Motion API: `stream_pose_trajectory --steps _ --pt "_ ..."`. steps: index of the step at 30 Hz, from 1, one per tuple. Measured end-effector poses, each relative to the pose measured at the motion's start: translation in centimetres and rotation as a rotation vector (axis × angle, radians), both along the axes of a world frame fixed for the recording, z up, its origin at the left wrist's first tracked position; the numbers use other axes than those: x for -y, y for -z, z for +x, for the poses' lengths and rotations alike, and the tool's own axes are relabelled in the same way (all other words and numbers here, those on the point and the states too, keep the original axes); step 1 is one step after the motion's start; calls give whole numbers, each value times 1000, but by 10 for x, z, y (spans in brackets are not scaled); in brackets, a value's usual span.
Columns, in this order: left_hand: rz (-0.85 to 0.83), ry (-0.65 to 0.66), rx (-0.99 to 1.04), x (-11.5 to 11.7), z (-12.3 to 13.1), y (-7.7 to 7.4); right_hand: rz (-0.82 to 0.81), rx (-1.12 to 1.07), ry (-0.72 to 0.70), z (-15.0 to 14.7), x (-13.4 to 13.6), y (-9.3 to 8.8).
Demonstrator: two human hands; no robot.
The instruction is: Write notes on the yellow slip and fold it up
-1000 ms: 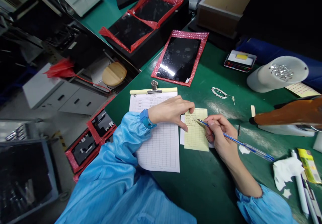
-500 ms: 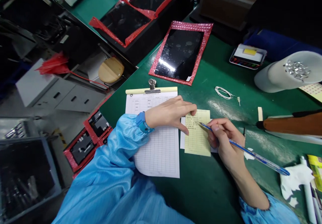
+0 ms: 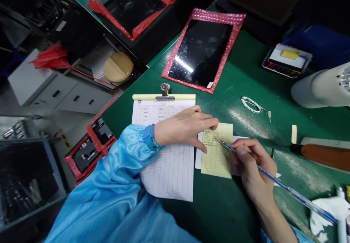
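Green matting (image 3: 240, 71) covers the bench. On it, the right hand (image 3: 250, 163) is closed round a blue pen (image 3: 273, 179), tip on the yellow note (image 3: 217, 152); the left hand (image 3: 186, 126) presses flat, fingers spread, on the note's left edge beside the clipboard (image 3: 166, 155).

Bare green mat (image 3: 226, 199) lies open below the note (image 3: 216, 159); rightward passage is blocked by the screwdriver (image 3: 322, 155), lamp (image 3: 317, 90) and coiled cable (image 3: 253, 105).
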State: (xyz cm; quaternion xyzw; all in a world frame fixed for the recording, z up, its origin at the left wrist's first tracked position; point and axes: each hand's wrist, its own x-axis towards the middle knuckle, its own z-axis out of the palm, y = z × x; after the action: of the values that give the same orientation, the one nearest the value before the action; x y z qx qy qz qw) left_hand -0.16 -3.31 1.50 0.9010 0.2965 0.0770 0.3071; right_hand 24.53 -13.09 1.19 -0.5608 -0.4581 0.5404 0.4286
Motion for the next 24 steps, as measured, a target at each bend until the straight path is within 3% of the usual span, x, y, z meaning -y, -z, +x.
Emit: stream_pose_trajectory --steps 24 --pt "38 13 -56 4 0 -4 25 -15 6 -1 0 -3"
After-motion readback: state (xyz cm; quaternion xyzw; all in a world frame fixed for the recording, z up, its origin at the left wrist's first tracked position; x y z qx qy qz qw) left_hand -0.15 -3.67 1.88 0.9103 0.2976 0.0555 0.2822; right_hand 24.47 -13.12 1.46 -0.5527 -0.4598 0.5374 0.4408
